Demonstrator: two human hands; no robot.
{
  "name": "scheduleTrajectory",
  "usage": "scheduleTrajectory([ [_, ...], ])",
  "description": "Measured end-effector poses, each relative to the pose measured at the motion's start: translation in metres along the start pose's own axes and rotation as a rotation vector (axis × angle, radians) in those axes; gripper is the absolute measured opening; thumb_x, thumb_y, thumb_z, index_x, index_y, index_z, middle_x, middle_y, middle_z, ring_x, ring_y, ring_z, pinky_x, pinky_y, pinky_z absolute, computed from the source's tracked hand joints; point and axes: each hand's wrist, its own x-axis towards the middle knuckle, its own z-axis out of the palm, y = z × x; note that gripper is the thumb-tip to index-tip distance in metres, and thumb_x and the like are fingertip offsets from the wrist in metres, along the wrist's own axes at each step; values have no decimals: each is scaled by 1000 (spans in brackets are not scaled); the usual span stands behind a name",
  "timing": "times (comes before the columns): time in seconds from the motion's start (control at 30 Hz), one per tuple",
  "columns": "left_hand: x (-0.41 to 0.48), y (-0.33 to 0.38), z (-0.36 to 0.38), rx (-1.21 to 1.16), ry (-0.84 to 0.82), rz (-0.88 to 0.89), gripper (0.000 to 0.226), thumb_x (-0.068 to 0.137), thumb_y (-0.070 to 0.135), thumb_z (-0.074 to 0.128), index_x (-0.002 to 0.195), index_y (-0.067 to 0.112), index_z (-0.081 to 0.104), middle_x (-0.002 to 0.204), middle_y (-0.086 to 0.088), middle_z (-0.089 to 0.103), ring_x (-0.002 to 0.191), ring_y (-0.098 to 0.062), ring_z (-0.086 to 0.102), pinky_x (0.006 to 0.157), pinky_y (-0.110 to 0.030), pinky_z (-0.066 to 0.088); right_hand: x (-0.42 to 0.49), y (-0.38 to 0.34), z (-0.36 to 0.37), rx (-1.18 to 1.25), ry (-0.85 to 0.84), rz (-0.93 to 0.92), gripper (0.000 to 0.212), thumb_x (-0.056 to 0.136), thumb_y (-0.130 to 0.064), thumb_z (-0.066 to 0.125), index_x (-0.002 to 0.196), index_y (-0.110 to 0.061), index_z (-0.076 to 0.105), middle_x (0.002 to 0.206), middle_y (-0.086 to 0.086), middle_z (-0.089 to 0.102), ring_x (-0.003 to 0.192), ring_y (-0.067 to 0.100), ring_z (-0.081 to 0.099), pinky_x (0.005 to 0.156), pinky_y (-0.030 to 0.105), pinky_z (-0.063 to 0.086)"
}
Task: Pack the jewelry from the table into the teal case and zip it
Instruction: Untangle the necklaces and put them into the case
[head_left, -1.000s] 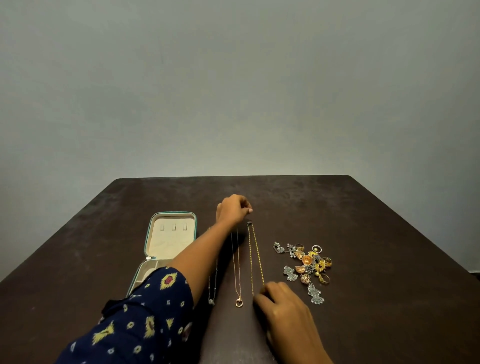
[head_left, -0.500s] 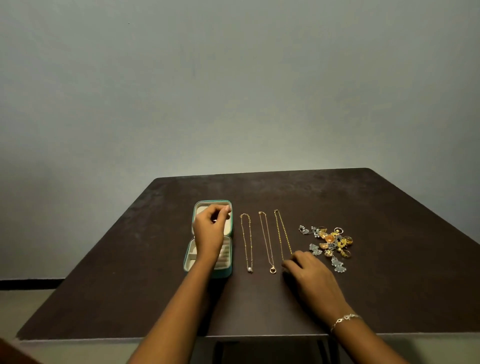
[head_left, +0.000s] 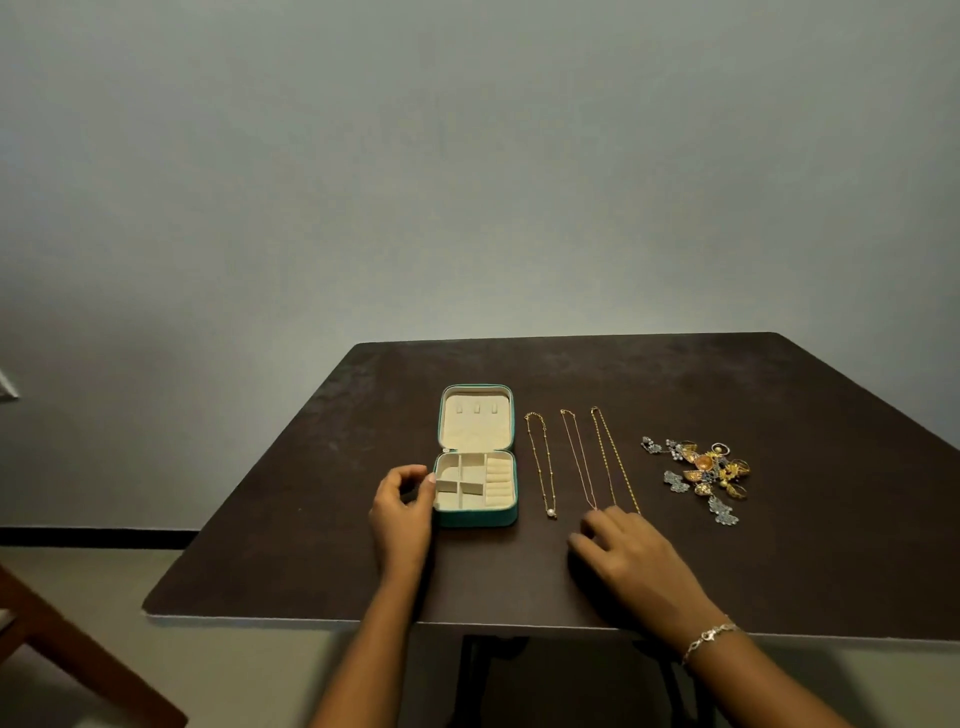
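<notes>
The teal case (head_left: 475, 519) lies open on the dark table (head_left: 675, 384), its cream lid flat behind the divided tray. My left hand (head_left: 402, 512) sits at the case's left side, fingers curled, thumb touching the rim. Three thin necklaces lie side by side to the right: a beaded gold chain with a pearl (head_left: 540, 462), a fine rose chain (head_left: 576, 457) and a longer gold chain (head_left: 613, 457). My right hand (head_left: 631, 558) rests flat on the table, fingertips at the near ends of the two right chains. A heap of earrings and rings (head_left: 701, 475) lies further right.
The table's near edge (head_left: 363, 621) runs just in front of my wrists. A brown wooden piece of furniture (head_left: 62, 654) stands on the floor at lower left. A plain grey wall rises behind the table.
My left hand has come off the case lid and dropped to the tray's left side. The camera has pulled back, and my right hand stays at the chains' near ends.
</notes>
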Motion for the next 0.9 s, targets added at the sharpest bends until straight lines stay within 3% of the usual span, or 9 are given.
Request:
scheduleTrajectory([
  [0.07, 1, 1, 1, 41, -34, 21, 11, 84, 14, 64, 94, 16, 62, 98, -1, 64, 89, -14, 58, 74, -28, 46, 5, -14, 1, 25, 6, -21, 11, 69, -18, 59, 76, -19, 67, 76, -1, 62, 64, 13, 57, 50, 22, 47],
  [0.13, 0, 1, 2, 88, -69, 47, 13, 84, 17, 64, 97, 16, 61, 99, 0, 62, 90, -12, 56, 74, -27, 45, 9, -25, 2, 61, -11, -14, 25, 71, -20, 43, 77, -21, 67, 77, -2, 62, 65, 13, 57, 50, 22, 47],
  [0.23, 0, -1, 0, 141, -116, 62, 17, 85, 21, 63, 101, 18, 59, 102, 2, 60, 94, -12, 55, 76, -27, 45, 13, -33, 6, 106, -33, 22, 15, 67, -21, 61, 81, -21, 64, 78, -3, 60, 66, 13, 56, 50, 21, 46],
  [0.33, 0, -4, -1, 183, -129, 72, 17, 86, 21, 62, 102, 17, 59, 104, 0, 61, 95, -13, 55, 76, -29, 45, 11, -35, 12, 202, -56, 140, 33, 60, -23, 81, 86, -23, 60, 78, -4, 58, 65, 12, 55, 51, 20, 43],
  [0.53, -3, 0, 3, 170, -128, 70, 12, 87, 21, 60, 99, 18, 59, 103, -2, 62, 95, -16, 57, 77, -31, 47, 7, -26, 5, 335, -33, 383, 31, 58, -11, 81, 82, -22, 65, 78, -7, 62, 68, 12, 59, 52, 19, 45],
  [0.67, -4, 1, 1, 184, -116, 81, 9, 88, 19, 58, 97, 17, 61, 100, -2, 63, 92, -16, 58, 77, -33, 49, 9, -16, 7, 485, -33, 621, 15, 70, -5, 72, 79, -16, 66, 79, 0, 62, 74, 19, 59, 58, 23, 41],
  [0.77, -5, 1, 0, 166, -92, 67, 9, 88, 14, 57, 96, 18, 61, 99, -3, 64, 91, -17, 59, 78, -40, 52, 14, -3, 10, 438, -60, 617, 9, 74, -10, 73, 77, -16, 67, 80, 1, 62, 76, 21, 57, 61, 24, 39],
  [0.9, -7, 0, 1, 156, -72, 74, 10, 87, 11, 58, 92, 18, 61, 96, -3, 64, 87, -17, 60, 73, -34, 50, 26, 0, 18, 373, -69, 501, 19, 64, -12, 79, 76, -20, 67, 76, -4, 62, 70, 18, 59, 58, 25, 45],
])
